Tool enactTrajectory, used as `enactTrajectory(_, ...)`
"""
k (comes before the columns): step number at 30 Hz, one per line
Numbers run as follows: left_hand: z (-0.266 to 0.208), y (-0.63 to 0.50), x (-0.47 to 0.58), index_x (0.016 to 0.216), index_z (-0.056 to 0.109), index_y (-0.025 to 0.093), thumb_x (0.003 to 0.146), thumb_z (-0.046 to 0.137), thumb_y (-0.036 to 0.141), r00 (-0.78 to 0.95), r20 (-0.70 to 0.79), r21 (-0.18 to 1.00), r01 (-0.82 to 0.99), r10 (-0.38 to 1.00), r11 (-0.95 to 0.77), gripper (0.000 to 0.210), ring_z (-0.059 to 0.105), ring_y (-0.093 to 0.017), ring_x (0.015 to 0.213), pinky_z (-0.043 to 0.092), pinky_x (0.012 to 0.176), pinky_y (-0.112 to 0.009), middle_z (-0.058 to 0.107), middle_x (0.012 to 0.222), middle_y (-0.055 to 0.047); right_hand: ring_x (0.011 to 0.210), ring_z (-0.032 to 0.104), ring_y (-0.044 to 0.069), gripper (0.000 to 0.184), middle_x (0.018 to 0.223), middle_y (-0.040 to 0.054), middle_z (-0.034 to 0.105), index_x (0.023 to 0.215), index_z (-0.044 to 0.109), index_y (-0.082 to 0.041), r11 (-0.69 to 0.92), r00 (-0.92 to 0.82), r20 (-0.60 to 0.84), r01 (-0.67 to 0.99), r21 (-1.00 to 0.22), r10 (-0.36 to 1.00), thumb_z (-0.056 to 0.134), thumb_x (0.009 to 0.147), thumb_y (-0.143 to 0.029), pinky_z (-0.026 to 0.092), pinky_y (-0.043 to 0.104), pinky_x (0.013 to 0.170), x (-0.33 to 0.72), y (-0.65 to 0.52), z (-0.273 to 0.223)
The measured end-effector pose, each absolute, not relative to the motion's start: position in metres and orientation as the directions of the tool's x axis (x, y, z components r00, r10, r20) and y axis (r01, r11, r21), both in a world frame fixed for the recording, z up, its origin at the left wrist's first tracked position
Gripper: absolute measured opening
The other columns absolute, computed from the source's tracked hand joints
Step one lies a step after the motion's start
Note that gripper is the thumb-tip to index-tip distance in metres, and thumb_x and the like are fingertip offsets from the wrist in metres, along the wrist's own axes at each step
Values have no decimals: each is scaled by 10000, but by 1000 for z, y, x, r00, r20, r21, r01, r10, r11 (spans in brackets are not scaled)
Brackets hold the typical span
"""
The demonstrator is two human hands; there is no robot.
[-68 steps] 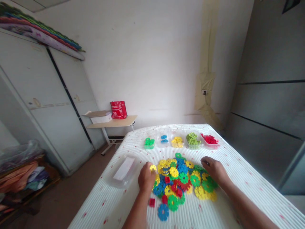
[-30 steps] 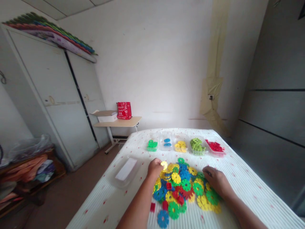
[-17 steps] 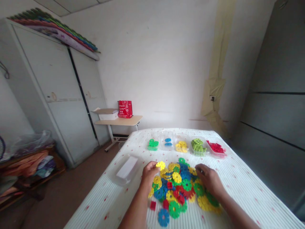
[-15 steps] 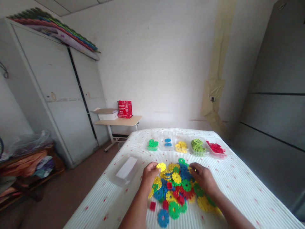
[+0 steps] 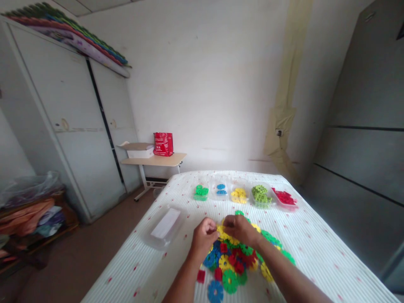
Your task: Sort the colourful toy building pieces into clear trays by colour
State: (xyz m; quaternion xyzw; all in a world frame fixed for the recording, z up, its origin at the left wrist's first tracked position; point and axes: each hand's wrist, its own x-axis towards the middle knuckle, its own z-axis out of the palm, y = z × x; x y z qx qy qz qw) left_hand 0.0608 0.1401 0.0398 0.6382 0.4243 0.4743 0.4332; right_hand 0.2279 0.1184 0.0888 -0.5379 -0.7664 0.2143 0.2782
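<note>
A pile of notched plastic snowflake discs (image 5: 225, 263) in yellow, green, blue and red lies on the table, with small red square blocks (image 5: 201, 276) among them. Above the pile's far left side, my left hand (image 5: 203, 237) pinches a yellow snowflake disc (image 5: 220, 231) at its fingertips. My right hand (image 5: 241, 229) is close beside it, fingers bent down over the yellow discs. What those right fingers hold, if anything, is hidden behind the hand. A blue snowflake disc (image 5: 215, 291) lies at the near edge of the pile.
Along the far side stand clear tubs of green discs (image 5: 201, 191), blue discs (image 5: 221, 188), yellow discs (image 5: 239, 195), lime-green pieces (image 5: 261, 194) and red pieces (image 5: 285, 197). A clear tray (image 5: 159, 243) with a white strip sits left. A red bag (image 5: 163, 144) stands on a side table.
My right hand has moved left from the pile's right side to beside my left hand, uncovering green discs there. My left hand keeps its yellow snowflake disc, now slightly lower.
</note>
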Motion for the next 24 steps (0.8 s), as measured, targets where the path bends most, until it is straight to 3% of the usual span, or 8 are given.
enactTrajectory(4,33,147,52,790,564,175,655,538,186,104,257,911,307,961,-277,138,573,-128,661,433,625,-198,628,719,1,478,538,88,83,579,-4,625,669,640,-148,135,-13,183,726,-674,983,557,663,-151,377,171,454,252,146,107)
enactTrajectory(8,31,150,45,882,613,179,654,535,142,75,256,873,410,964,-263,243,583,-138,729,439,703,-219,650,813,-16,551,595,105,291,852,94,673,999,606,-115,29,249,280,698,-715,927,464,764,-212,438,198,495,275,172,129)
enactTrajectory(10,30,149,45,887,634,188,647,539,127,101,257,850,449,961,-274,265,586,-141,754,438,723,-224,658,831,-16,613,615,124,326,933,118,662,1040,588,-112,10,309,314,698,-716,898,469,758,-225,453,216,532,283,174,129)
enactTrajectory(15,29,147,49,838,660,203,617,553,105,169,270,784,533,948,-319,263,573,-150,791,422,781,-247,657,856,-14,624,605,146,202,666,37,660,729,647,-161,64,181,343,801,-595,922,448,722,-195,428,232,599,288,149,100)
enactTrajectory(19,30,147,51,832,662,200,611,579,112,208,269,733,589,940,-340,252,572,-161,831,414,799,-254,657,876,-24,678,603,147,204,705,22,668,726,651,-199,50,91,265,875,-482,960,449,740,-216,390,224,610,275,129,80)
enactTrajectory(24,37,143,50,866,653,197,680,530,127,240,267,674,645,933,-359,234,584,-152,831,411,774,-237,663,892,-34,726,610,189,166,791,59,673,759,640,-204,-75,128,177,957,-280,976,494,734,-278,354,244,575,246,123,75)
